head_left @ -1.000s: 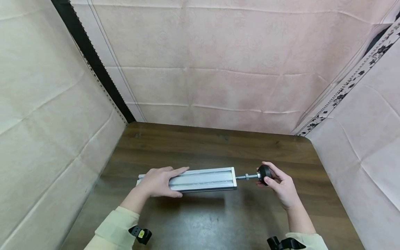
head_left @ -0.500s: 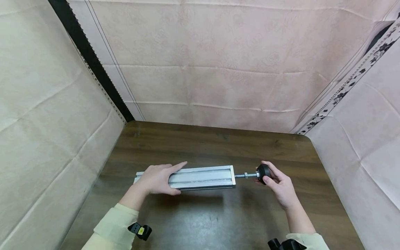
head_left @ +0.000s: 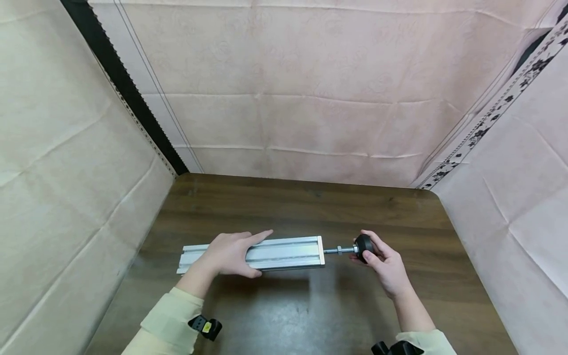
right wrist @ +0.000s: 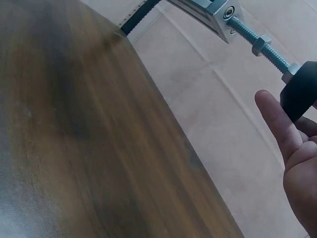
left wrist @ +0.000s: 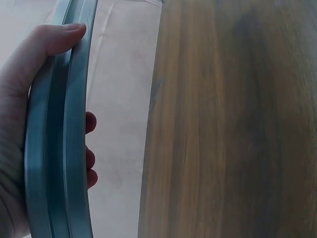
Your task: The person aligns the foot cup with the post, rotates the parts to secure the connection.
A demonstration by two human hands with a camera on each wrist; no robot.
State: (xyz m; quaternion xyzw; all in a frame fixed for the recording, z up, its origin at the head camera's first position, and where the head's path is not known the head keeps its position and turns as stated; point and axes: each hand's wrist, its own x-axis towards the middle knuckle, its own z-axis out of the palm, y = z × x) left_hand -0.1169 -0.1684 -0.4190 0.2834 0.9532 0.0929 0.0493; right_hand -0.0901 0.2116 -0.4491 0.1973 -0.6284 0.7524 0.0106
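A silver grooved aluminium profile (head_left: 284, 252) is held level over the wooden table, its shadow below it. My left hand (head_left: 228, 254) grips it around the middle, palm over the top; in the left wrist view the thumb lies on one side and fingertips (left wrist: 90, 158) show past the other. From the profile's right end plate (right wrist: 233, 22) a threaded rod (right wrist: 246, 33) sticks out, carrying a hex nut (right wrist: 261, 44). At the rod's far end is a round black levelling foot (head_left: 365, 248). My right hand (head_left: 388, 268) holds this foot between thumb and fingers.
Below lies the brown wooden table (head_left: 284, 212), with a glossy patch near the front. Pale cloth hangs at the back (head_left: 288, 123), left (head_left: 80, 197) and right (head_left: 510, 197). Black cameras are strapped at the left wrist (head_left: 206, 326) and right wrist (head_left: 397, 348).
The profile, rod and foot have shifted slightly left, with my right hand along with them. My left hand now sits further from the profile's left end, so more of that end shows.
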